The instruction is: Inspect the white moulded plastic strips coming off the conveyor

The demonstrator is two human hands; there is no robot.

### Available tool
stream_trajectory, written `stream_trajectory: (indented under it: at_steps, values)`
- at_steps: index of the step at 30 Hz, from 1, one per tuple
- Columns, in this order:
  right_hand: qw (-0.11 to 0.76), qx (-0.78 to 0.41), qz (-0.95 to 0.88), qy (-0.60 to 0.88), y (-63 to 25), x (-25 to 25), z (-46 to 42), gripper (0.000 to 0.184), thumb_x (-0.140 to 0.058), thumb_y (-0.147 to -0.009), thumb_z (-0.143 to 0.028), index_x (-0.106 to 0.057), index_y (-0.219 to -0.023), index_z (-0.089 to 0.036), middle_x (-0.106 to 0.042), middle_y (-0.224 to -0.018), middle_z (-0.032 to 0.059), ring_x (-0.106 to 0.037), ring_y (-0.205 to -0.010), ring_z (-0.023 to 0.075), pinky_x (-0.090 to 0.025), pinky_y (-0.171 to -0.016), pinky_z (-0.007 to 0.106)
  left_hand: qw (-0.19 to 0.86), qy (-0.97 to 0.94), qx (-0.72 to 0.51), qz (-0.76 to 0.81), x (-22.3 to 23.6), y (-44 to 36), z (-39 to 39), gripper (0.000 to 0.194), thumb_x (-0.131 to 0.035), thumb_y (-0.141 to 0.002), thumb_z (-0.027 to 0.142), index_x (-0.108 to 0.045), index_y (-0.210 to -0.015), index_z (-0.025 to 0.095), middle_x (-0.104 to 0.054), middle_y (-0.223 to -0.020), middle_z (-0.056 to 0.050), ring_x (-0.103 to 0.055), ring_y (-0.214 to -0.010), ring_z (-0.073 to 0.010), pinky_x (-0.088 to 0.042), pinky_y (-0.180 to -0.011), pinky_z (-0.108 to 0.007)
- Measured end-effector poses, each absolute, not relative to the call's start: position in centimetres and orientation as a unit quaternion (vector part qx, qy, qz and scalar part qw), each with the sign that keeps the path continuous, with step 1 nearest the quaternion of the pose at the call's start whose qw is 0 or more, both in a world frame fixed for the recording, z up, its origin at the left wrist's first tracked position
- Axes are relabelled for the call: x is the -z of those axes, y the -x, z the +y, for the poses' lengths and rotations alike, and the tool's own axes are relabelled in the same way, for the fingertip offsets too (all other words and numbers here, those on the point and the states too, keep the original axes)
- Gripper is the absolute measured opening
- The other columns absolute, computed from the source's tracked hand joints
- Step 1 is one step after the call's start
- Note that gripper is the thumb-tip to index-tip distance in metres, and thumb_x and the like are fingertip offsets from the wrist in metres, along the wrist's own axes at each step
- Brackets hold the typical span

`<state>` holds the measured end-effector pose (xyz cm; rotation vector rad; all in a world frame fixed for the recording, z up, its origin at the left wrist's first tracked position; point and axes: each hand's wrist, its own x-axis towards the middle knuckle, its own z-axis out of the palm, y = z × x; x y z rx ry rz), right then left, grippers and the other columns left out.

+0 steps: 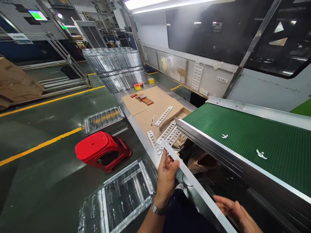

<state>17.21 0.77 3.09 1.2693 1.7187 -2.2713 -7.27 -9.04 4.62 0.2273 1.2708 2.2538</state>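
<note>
A long flat white strip [194, 181] runs from the table's near end down to the bottom edge of the view. My left hand [167, 168], with a metal watch on its wrist, is closed around it near its far end. To the right of the strip, low in the view, my right hand [235, 210] has thumb and fingers apart and holds nothing. Beyond my left hand, several white slotted strips [167, 132] lie in and beside an open cardboard box [183, 113]. Another slotted strip [164, 116] lies on the brown cardboard sheet [155, 95].
A green conveyor belt [243, 132] with two small white plastic pieces [261, 154] stands at right. Orange-brown blocks [143, 98], a pen [152, 120] and tape rolls [138, 86] lie on the table. A red stool [102, 150] and clear-wrapped stacks [121, 197] stand on the floor at left.
</note>
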Motion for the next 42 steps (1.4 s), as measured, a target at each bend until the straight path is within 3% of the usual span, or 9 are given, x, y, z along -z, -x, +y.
stream_trajectory:
  at_steps: [2,5,11,17,25,27,30,37,42]
  values:
    - [0.003,0.724,0.591,-0.357,-15.5,-4.0,0.7,0.061,-0.032,-0.083,-0.062,-0.052,-0.125,-0.023,-0.06,-0.119,0.0094,-0.051,-0.113,0.0269,-0.031,-0.105,0.046,0.287,-0.109,-0.823,0.479,-4.4,6.9,-8.9,0.076,-0.072,-0.072,0.032,-0.033,-0.137,0.023,-0.06,-0.104,-0.006,-0.056,-0.091,-0.0174,-0.045,-0.078,-0.024]
    - [-0.004,0.719,0.634,-0.286,-12.5,-5.5,0.0,0.061,-0.039,-0.084,-0.058,-0.043,-0.131,-0.019,-0.057,-0.122,0.0117,-0.051,-0.113,0.0263,-0.033,-0.102,0.045,0.318,-0.137,-0.8,0.489,-4.5,6.4,-8.7,0.074,-0.071,-0.074,0.032,-0.034,-0.137,0.023,-0.06,-0.094,-0.005,-0.055,-0.079,-0.0157,-0.045,-0.069,-0.023]
    - [0.013,0.658,0.705,-0.265,-9.7,-6.9,-1.4,0.053,-0.04,-0.088,-0.048,-0.045,-0.129,-0.015,-0.063,-0.091,0.0081,-0.056,-0.082,0.0216,-0.044,-0.079,0.04,0.336,-0.186,-0.784,0.488,-5.1,5.9,-8.8,0.066,-0.067,-0.078,0.026,-0.036,-0.136,0.026,-0.058,-0.102,-0.005,-0.055,-0.081,-0.0162,-0.046,-0.068,-0.023]
    - [0.019,0.791,0.569,-0.224,-11.1,-6.7,-1.5,0.049,-0.053,-0.085,-0.031,-0.042,-0.132,-0.026,-0.054,-0.128,0.0052,-0.053,-0.11,0.0205,-0.035,-0.102,0.04,0.34,-0.181,-0.782,0.49,-4.8,6.0,-8.8,0.064,-0.068,-0.076,0.025,-0.04,-0.134,0.025,-0.059,-0.101,-0.004,-0.054,-0.078,-0.0146,-0.045,-0.064,-0.021]
    - [0.004,0.845,0.48,-0.236,-12.0,-5.8,-1.1,0.061,-0.048,-0.068,-0.008,-0.051,-0.127,-0.022,-0.06,-0.124,0.0068,-0.055,-0.11,0.0235,-0.033,-0.102,0.045,0.356,-0.164,-0.788,0.474,-5.0,6.2,-8.4,0.066,-0.071,-0.073,0.03,-0.043,-0.132,0.024,-0.061,-0.095,-0.003,-0.054,-0.082,-0.0162,-0.044,-0.066,-0.021]
    - [-0.015,0.857,0.447,-0.256,-11.9,-5.5,-1.0,0.053,-0.052,-0.068,-0.011,-0.058,-0.119,-0.022,-0.065,-0.116,0.0075,-0.056,-0.108,0.023,-0.032,-0.102,0.044,0.358,-0.164,-0.792,0.467,-4.9,6.3,-8.4,0.065,-0.072,-0.072,0.031,-0.044,-0.131,0.026,-0.062,-0.094,-0.003,-0.054,-0.082,-0.0155,-0.044,-0.069,-0.021]
    - [-0.052,0.84,0.446,-0.305,-11.7,-4.9,-1.1,0.033,-0.054,-0.082,-0.029,-0.06,-0.114,-0.024,-0.067,-0.111,0.0083,-0.06,-0.102,0.0213,-0.038,-0.097,0.04,0.36,-0.171,-0.795,0.456,-4.7,6.3,-8.4,0.065,-0.072,-0.073,0.03,-0.043,-0.132,0.027,-0.062,-0.097,-0.003,-0.054,-0.083,-0.0139,-0.044,-0.072,-0.02]
    - [-0.069,0.769,0.516,-0.37,-12.1,-3.7,-1.3,0.037,-0.046,-0.088,-0.042,-0.056,-0.112,-0.016,-0.073,-0.084,0.0071,-0.063,-0.076,0.016,-0.046,-0.076,0.03,0.366,-0.177,-0.798,0.445,-4.8,6.4,-8.6,0.067,-0.071,-0.075,0.029,-0.039,-0.134,0.025,-0.061,-0.102,-0.004,-0.053,-0.08,-0.013,-0.044,-0.071,-0.021]
    - [-0.005,0.82,0.49,-0.294,-13.0,-4.5,-1.4,0.046,-0.057,-0.077,-0.053,-0.062,-0.111,-0.024,-0.071,-0.088,0.0064,-0.065,-0.082,0.0205,-0.048,-0.074,0.031,0.361,-0.175,-0.808,0.431,-4.7,6.3,-8.8,0.069,-0.071,-0.076,0.027,-0.037,-0.135,0.026,-0.059,-0.103,-0.004,-0.053,-0.085,-0.0137,-0.045,-0.074,-0.022]
